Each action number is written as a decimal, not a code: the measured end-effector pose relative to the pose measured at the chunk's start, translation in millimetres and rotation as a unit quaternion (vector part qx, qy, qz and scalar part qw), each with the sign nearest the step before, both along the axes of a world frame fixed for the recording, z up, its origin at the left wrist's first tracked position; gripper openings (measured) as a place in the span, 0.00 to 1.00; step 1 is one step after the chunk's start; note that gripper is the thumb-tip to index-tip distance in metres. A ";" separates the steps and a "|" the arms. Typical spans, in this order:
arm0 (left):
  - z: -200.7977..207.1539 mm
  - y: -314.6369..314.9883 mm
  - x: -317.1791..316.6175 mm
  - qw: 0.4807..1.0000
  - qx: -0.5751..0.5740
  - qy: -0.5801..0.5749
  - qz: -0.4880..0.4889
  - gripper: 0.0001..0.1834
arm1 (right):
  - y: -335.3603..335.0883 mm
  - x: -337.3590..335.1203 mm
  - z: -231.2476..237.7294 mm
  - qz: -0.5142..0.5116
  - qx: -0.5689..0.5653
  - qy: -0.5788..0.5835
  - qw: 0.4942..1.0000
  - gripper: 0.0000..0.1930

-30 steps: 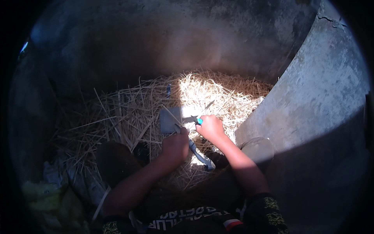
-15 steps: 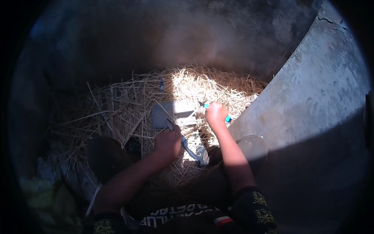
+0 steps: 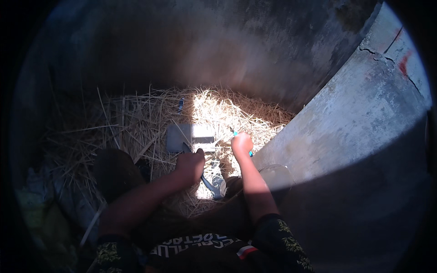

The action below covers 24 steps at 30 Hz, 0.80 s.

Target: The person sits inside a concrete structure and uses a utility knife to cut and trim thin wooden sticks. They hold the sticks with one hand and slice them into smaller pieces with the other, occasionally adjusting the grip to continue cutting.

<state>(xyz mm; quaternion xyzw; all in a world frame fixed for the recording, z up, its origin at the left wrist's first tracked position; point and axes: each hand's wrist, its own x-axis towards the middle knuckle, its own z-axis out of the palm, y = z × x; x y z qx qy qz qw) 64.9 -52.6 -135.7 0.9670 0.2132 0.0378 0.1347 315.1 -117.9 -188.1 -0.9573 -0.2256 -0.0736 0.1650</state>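
Gripping a teal-handled tool (image 3: 236, 133), the right hand (image 3: 242, 144) sits apart from the left hand (image 3: 190, 165), closed around a dark curved object (image 3: 209, 184); work appears unfinished.

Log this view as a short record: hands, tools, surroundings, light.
left hand: closed around a dark tool; curved end toward the wearer, exact kind unclear
right hand: closed around a turquoise tool; turquoise shows on both sides of the fist, dark tip beyond
hand contact: none, gap between them
block: grey, flat, on the straw, beyond the left hand
wall: grey, cracked, to the right
light: sun on the right hand and part of the block; left side shaded
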 end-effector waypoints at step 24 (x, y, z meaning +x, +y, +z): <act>22.4 10.5 -19.6 0.986 -0.134 -0.052 0.084 0.11 | 13.1 -89.2 38.6 0.157 -0.016 0.008 0.987 0.10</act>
